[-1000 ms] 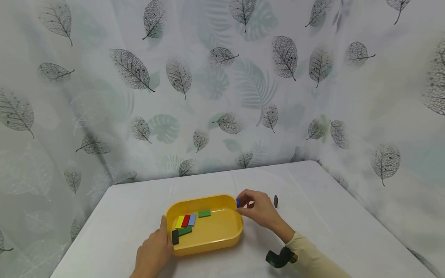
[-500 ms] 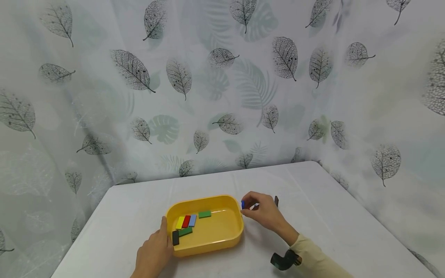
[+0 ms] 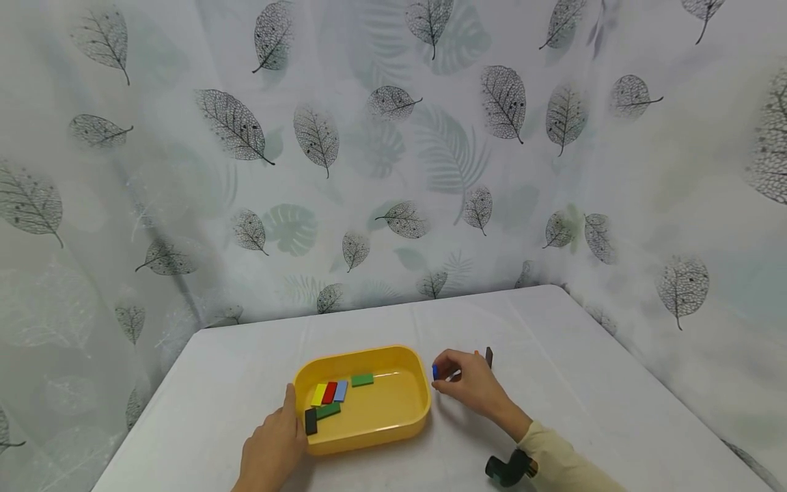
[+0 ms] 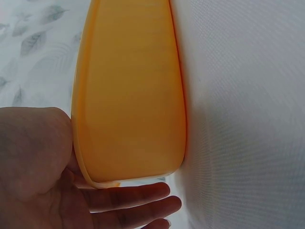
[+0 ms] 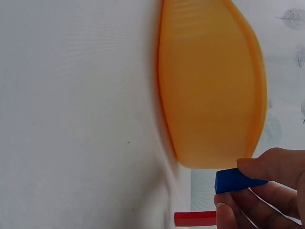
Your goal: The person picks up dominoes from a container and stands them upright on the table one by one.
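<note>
A yellow plastic tray (image 3: 369,441) stands on the white table. My left hand (image 3: 273,441) rests against its left end, thumb at the rim and fingers (image 4: 128,195) straight along the outside. To the right of the tray, my right hand (image 3: 470,383) pinches a blue domino tile (image 5: 238,180) between thumb and fingers, close over the table. A red domino (image 5: 195,219) stands on the table just beyond it, partly hidden by a fingertip. Behind the hand in the head view, a black domino (image 3: 488,357) stands upright, next to a sliver of orange (image 3: 476,352).
In the tray's left half lie a yellow tile (image 3: 318,394), a red tile (image 3: 329,391), a light blue tile (image 3: 341,391), green tiles (image 3: 362,379) and a black tile (image 3: 310,421). A dark curved piece (image 3: 509,469) sits by the right sleeve. Leaf-print curtains surround the table (image 3: 572,383).
My right hand has moved right and slightly nearer, away from the tray's right rim, with the blue domino in its pinch. The left hand and tray have stayed in place.
</note>
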A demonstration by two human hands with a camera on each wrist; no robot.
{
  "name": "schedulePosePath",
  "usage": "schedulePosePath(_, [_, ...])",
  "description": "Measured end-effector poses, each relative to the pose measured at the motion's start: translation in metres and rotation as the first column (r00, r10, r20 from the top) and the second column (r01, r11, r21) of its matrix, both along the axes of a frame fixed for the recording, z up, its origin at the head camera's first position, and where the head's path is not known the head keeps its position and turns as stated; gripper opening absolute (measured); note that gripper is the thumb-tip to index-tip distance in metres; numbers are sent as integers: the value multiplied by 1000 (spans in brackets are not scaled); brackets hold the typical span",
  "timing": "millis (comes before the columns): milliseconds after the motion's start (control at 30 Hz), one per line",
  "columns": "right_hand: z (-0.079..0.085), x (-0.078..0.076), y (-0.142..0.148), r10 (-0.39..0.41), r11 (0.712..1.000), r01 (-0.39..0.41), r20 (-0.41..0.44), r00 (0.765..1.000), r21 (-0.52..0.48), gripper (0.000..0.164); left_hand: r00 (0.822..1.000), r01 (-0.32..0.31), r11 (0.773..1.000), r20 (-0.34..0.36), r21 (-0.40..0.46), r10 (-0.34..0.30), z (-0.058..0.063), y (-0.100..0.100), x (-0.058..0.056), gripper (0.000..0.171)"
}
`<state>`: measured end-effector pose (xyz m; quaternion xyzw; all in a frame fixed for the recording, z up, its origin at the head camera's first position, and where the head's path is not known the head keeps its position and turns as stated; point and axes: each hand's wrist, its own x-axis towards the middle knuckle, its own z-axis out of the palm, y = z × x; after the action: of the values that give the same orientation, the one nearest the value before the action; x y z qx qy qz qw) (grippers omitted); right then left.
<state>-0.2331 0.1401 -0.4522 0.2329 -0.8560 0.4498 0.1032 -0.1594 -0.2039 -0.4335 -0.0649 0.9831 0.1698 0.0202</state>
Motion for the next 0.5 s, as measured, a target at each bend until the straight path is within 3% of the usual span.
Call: schedulePosePath(500, [-14,-2,0,-42,997,41,16,999,70,25,1000,6,1000,-14,-10,-6,0,0,1,64])
